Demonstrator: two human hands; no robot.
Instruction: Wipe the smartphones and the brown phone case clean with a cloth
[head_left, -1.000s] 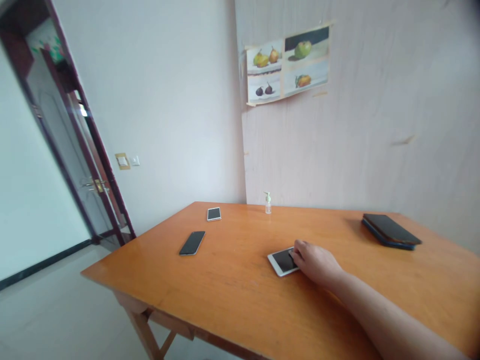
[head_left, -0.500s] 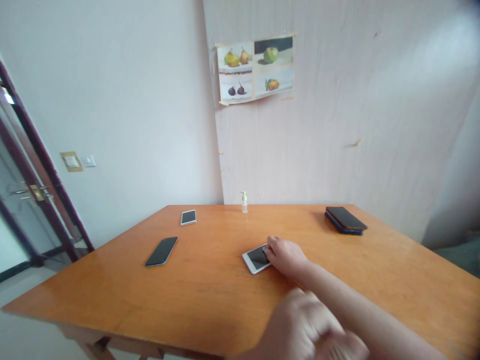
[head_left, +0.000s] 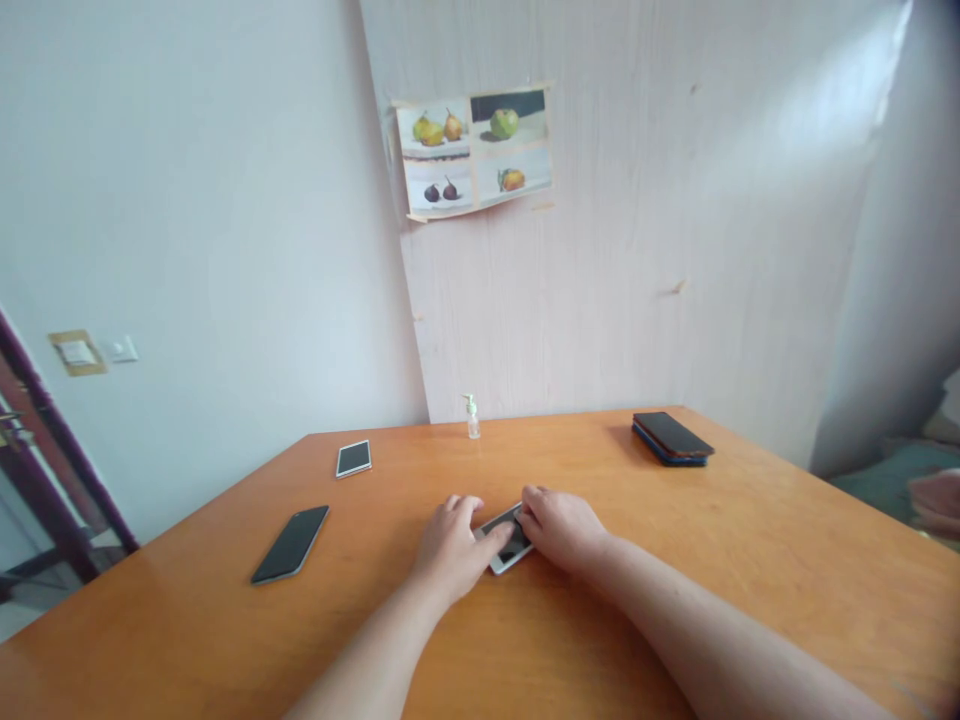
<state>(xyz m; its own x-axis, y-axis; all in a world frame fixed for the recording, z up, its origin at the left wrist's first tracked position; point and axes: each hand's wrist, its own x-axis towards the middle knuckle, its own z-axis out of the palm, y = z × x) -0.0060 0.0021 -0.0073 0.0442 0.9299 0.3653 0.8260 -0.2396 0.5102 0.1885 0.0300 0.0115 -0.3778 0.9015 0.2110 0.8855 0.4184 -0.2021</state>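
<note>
A white smartphone (head_left: 514, 550) lies screen up on the wooden table, turned at an angle between my two hands. My left hand (head_left: 452, 545) grips its left end, thumb across the dark screen and fingers around the far side. Over the right end, my right hand (head_left: 561, 527) is closed with its fingertips down on the screen. Whatever may be under those curled fingers is hidden.
A dark phone (head_left: 291, 545) and a white-framed phone (head_left: 353, 459) lie on the left of the table (head_left: 360, 530). A small pump bottle (head_left: 472, 418) stands at the back edge. Stacked dark phones (head_left: 672, 438) are at the right. A person's hand (head_left: 936, 502) shows at the right edge.
My left hand has moved from the blurred foreground, forward and left, onto the white smartphone's left end. My right hand stays at its right end. The view has turned slightly right.
</note>
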